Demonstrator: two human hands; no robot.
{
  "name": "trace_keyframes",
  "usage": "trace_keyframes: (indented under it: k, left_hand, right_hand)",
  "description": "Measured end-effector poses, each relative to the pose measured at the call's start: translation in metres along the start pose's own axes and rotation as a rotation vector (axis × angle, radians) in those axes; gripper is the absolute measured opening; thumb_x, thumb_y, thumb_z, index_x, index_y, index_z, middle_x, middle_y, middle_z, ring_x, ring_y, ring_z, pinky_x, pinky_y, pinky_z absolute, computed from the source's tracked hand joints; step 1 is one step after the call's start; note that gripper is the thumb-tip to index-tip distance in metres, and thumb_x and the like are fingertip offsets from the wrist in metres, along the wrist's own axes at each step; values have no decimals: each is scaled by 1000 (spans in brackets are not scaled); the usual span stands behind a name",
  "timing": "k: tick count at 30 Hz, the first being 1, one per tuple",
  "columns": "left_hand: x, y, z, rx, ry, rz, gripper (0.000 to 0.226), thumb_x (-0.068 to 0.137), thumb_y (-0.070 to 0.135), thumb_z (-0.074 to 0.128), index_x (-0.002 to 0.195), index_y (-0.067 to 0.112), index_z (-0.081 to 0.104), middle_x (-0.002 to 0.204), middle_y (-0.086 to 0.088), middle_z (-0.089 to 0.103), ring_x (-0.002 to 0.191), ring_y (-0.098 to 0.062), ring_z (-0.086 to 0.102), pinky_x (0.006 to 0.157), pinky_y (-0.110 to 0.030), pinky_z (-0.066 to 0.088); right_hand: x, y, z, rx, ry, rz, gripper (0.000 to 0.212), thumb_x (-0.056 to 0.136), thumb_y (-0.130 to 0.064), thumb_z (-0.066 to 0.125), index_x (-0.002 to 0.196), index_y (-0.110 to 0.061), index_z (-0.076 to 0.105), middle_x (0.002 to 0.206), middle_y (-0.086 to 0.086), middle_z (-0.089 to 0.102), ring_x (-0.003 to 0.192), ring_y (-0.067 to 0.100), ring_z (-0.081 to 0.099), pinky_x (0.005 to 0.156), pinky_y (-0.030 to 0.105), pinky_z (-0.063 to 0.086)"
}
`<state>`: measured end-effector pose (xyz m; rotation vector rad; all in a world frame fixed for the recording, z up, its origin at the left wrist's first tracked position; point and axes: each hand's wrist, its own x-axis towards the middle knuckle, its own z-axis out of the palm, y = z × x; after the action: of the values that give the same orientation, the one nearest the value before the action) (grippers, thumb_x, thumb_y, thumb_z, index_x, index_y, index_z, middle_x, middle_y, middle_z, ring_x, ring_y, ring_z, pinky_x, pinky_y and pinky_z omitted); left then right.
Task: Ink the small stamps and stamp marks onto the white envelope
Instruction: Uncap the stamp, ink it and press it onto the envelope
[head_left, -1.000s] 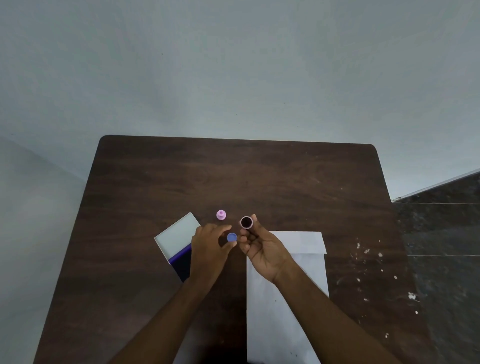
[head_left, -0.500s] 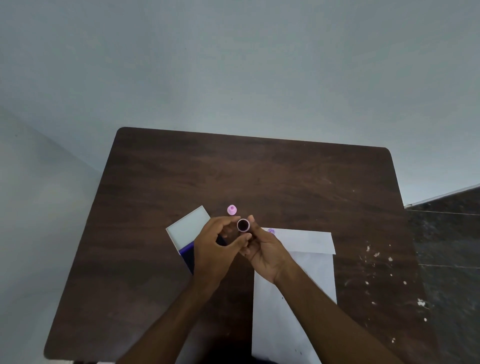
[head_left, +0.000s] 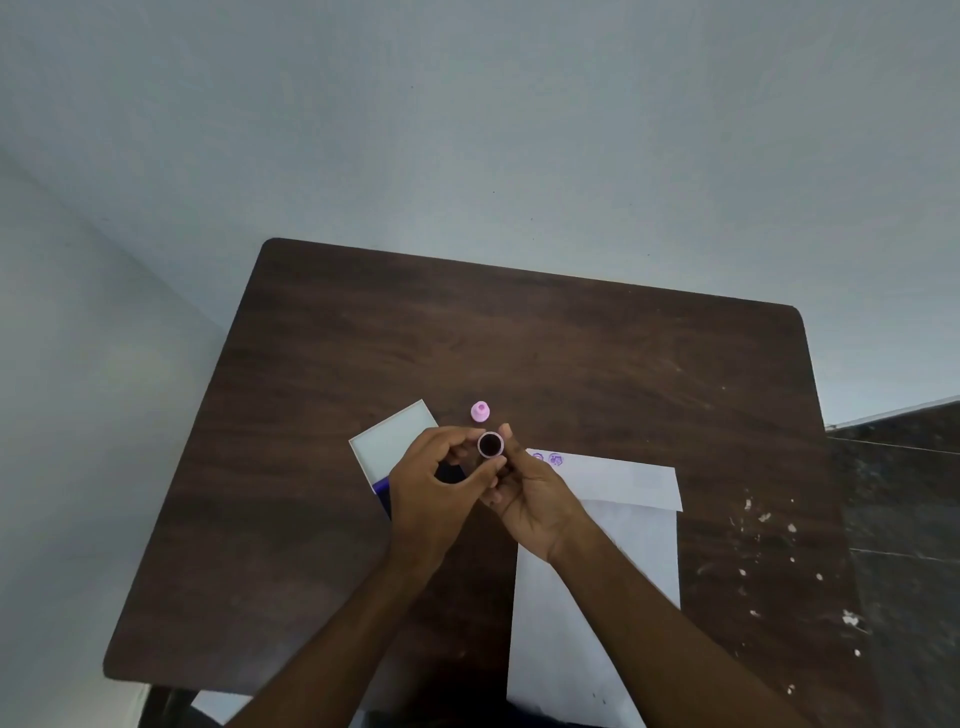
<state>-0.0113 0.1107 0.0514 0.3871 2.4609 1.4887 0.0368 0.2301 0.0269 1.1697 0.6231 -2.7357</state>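
Stamps, two: one (head_left: 490, 445) in hands, one (head_left: 480, 411) on table

ink pad (head_left: 385, 486) half hidden by hands, envelope (head_left: 592, 597) cut off below

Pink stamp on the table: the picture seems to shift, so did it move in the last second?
No. The pink stamp stands just right of the far corner of the ink pad lid, as before; only the camera shifted.

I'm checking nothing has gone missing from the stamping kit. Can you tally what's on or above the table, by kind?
Small stamps: 2, one pink on the table, one held in the right hand at
Ink pads: 1
White envelopes: 1
Stamped marks: 2
Total: 6
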Motion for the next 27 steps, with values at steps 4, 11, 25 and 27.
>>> trace_keyframes:
  k: [4, 11, 25, 27]
  left_hand:
    - [-3, 2, -5, -25, 19, 34, 33, 71, 32, 78, 100, 24, 65, 98, 18, 62, 90, 9, 59, 78, 1, 40]
    - [-5, -1, -14, -72, 50, 13, 37, 70, 31, 81, 102, 25, 66, 97, 19, 63, 95, 6, 59, 79, -4, 44]
    - [-1, -7, -25, -26, 62, 23, 38, 69, 32, 82, 103, 23, 66, 99, 14, 64, 91, 2, 60, 81, -5, 45]
    - [-2, -9, -27, -22, 65, 17, 38, 70, 32, 81, 103, 20, 67, 100, 11, 65, 91, -1, 61, 81, -7, 47]
  right_hand:
    - [1, 3, 3, -26, 23, -1, 36, 76, -32, 74, 101, -6, 74, 109, 17, 71, 99, 28, 67, 93, 40, 50]
    - [1, 12, 13, -10, -1, -1, 34, 80, -27, 71, 104, -3, 72, 112, 20, 69, 106, 31, 63, 83, 38, 58]
    - [6, 23, 17, 20, -74, -9, 27, 79, -18, 65, 102, -5, 73, 111, 19, 70, 106, 29, 64, 94, 43, 51]
    - [5, 24, 17, 10, -89, -10, 27, 81, -17, 64, 103, -4, 72, 113, 20, 69, 107, 31, 64, 96, 44, 49]
